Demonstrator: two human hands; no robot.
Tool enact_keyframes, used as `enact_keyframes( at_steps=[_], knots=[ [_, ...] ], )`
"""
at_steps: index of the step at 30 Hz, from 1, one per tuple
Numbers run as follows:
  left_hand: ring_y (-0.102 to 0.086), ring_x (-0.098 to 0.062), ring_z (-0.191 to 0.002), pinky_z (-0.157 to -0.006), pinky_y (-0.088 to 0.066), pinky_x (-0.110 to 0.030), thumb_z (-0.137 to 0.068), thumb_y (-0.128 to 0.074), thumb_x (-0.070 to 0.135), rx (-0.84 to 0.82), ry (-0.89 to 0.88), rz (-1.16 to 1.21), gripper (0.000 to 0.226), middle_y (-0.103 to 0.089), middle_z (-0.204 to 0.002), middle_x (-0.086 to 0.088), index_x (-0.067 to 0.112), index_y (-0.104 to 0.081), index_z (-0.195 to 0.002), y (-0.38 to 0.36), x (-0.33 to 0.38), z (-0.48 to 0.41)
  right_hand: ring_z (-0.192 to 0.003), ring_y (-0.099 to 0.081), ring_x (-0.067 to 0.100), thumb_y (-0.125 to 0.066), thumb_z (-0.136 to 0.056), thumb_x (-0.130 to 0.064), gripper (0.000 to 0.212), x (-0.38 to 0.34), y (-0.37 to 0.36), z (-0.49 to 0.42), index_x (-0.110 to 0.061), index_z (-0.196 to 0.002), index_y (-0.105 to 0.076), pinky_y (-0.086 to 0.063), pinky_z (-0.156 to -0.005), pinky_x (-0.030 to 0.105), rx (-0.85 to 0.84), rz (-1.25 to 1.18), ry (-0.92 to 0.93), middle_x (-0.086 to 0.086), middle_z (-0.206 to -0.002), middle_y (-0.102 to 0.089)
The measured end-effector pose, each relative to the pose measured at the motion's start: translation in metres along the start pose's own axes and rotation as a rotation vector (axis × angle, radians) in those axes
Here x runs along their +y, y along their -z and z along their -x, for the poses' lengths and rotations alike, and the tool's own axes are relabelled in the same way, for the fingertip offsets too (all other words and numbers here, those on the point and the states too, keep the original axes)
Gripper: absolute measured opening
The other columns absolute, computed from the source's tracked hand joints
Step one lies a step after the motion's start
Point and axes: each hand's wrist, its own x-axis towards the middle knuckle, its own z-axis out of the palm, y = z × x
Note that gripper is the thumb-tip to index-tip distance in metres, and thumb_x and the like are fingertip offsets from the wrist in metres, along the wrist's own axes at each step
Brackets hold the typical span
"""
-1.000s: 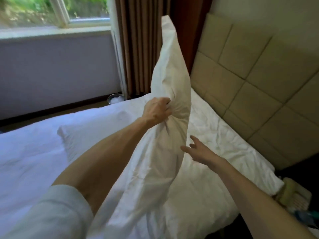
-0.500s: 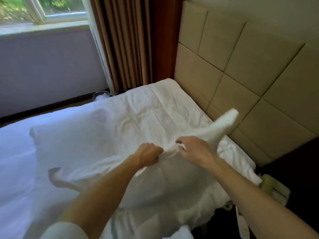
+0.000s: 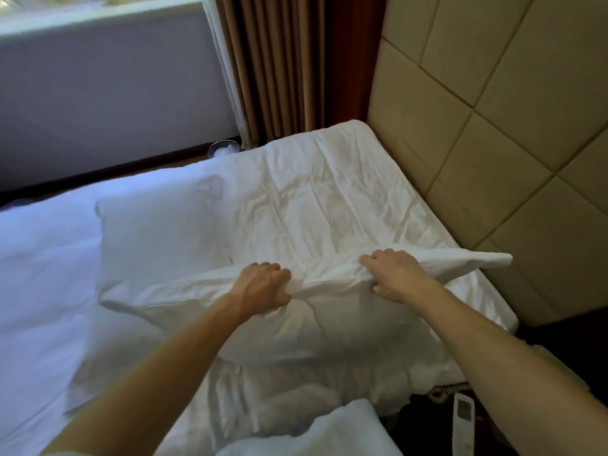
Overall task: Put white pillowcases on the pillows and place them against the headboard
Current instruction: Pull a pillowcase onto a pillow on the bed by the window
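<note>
Lowered since earlier: pillow [image 3: 316,324], gripped by left hand [image 3: 263,287] and right hand [image 3: 393,274]; bed [image 3: 49,291]; headboard [image 3: 510,126] at 2 o'clock; curtain [image 3: 289,67] at 12.

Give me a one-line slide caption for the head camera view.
Both hands, left and right, grip a white pillow on the bed beside the padded headboard.

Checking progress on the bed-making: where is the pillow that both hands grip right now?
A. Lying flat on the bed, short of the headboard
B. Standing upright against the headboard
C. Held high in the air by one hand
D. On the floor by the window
A: the left hand and right hand both clutch the top edge of the pillow, which lies on the bed, its corner pointing toward the headboard.
</note>
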Motion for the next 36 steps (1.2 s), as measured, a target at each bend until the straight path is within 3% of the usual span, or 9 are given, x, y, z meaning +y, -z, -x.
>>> enact_keyframes(
  at_steps=[5, 10, 13, 16, 19, 23, 27, 31, 36],
  knots=[
    [-0.062, -0.021, -0.087, -0.075, -0.04, -0.033, -0.084, -0.054, 0.055, -0.052, 0.129, -0.057, 0.038, -0.064, -0.095, 0.002, 0.026, -0.061, -0.107, 0.012, -0.036, 0.016, -0.111, -0.052, 0.025, -0.059, -0.086, -0.044, 0.044, -0.007, 0.008, -0.018, -0.026, -0.126, -0.05, -0.043, -0.09, 0.039, -0.01, -0.104, -0.005, 0.003, -0.122, -0.055],
    [-0.063, -0.021, -0.076, -0.077, -0.039, -0.032, -0.089, -0.053, 0.029, -0.029, 0.25, -0.11, 0.006, -0.065, -0.081, 0.003, 0.023, -0.056, -0.089, 0.02, -0.06, 0.04, -0.098, -0.056, 0.027, -0.056, -0.087, -0.026, 0.025, -0.016, 0.022, -0.028, -0.019, -0.111, -0.05, -0.035, -0.072, 0.034, 0.026, -0.01, 0.003, 0.006, -0.11, -0.059],
    [-0.063, -0.021, -0.066, -0.071, -0.035, -0.03, -0.093, -0.053, 0.025, 0.039, 0.26, -0.17, 0.006, -0.066, -0.074, 0.003, 0.024, -0.056, -0.088, 0.025, -0.07, 0.05, -0.084, -0.058, 0.029, -0.051, -0.089, -0.017, 0.012, -0.019, 0.031, -0.034, -0.021, -0.096, -0.043, -0.033, -0.067, 0.033, 0.121, 0.049, 0.009, 0.006, -0.102, -0.064],
    [-0.064, -0.023, -0.063, -0.072, -0.035, -0.031, -0.095, -0.057, 0.032, 0.094, 0.244, -0.207, 0.017, -0.065, -0.069, 0.001, 0.023, -0.056, -0.081, 0.044, -0.078, 0.048, -0.088, -0.064, 0.03, -0.053, -0.092, -0.021, 0.022, -0.017, 0.04, -0.035, -0.022, -0.113, -0.048, -0.036, -0.063, 0.033, 0.247, 0.101, 0.021, 0.006, -0.103, -0.064],
    [-0.064, -0.023, -0.065, -0.072, -0.035, -0.031, -0.093, -0.06, 0.03, 0.116, 0.215, -0.236, 0.016, -0.066, -0.068, 0.001, 0.023, -0.061, -0.078, 0.059, -0.083, 0.038, -0.069, -0.062, 0.026, -0.062, -0.086, -0.016, 0.024, -0.01, 0.048, -0.029, -0.02, -0.106, -0.05, -0.038, -0.053, 0.031, 0.324, 0.205, -0.002, 0.003, -0.087, -0.059],
    [-0.06, -0.019, -0.06, -0.069, -0.044, -0.031, -0.092, -0.065, 0.032, 0.165, 0.203, -0.278, 0.02, -0.063, -0.063, 0.005, 0.023, -0.064, -0.075, 0.071, -0.079, 0.027, -0.042, -0.038, 0.022, -0.074, -0.073, -0.003, 0.026, 0.0, 0.047, -0.015, -0.014, -0.088, -0.055, -0.028, -0.042, 0.025, 0.394, 0.23, 0.017, 0.004, -0.065, -0.049],
    [-0.059, -0.017, -0.07, -0.076, -0.046, -0.033, -0.093, -0.064, 0.038, 0.256, 0.118, -0.293, 0.02, -0.069, -0.074, 0.007, 0.024, -0.071, -0.081, 0.083, -0.084, 0.015, -0.043, -0.032, 0.024, -0.071, -0.075, -0.005, 0.027, 0.011, 0.053, -0.007, -0.016, -0.081, -0.048, -0.016, -0.043, 0.022, 0.395, 0.234, 0.016, 0.003, -0.065, -0.05],
    [-0.057, -0.017, -0.072, -0.073, -0.046, -0.032, -0.09, -0.067, 0.035, 0.169, 0.035, -0.293, 0.014, -0.069, -0.076, 0.008, 0.025, -0.07, -0.082, 0.073, -0.086, 0.016, -0.06, -0.052, 0.024, -0.056, -0.091, -0.031, 0.022, 0.018, 0.052, -0.006, -0.023, -0.079, -0.039, -0.035, -0.049, 0.032, 0.296, 0.156, 0.017, -0.002, -0.072, -0.052],
    [-0.057, -0.019, -0.068, -0.061, -0.043, -0.03, -0.074, -0.077, 0.016, 0.069, 0.025, -0.291, 0.014, -0.06, -0.07, 0.004, 0.024, -0.065, -0.074, 0.029, -0.103, 0.045, -0.064, -0.05, 0.021, -0.051, -0.09, -0.025, 0.018, -0.001, 0.036, -0.01, -0.025, -0.08, -0.036, -0.033, -0.053, 0.033, 0.191, 0.083, -0.044, -0.003, -0.074, -0.051]
  ],
)
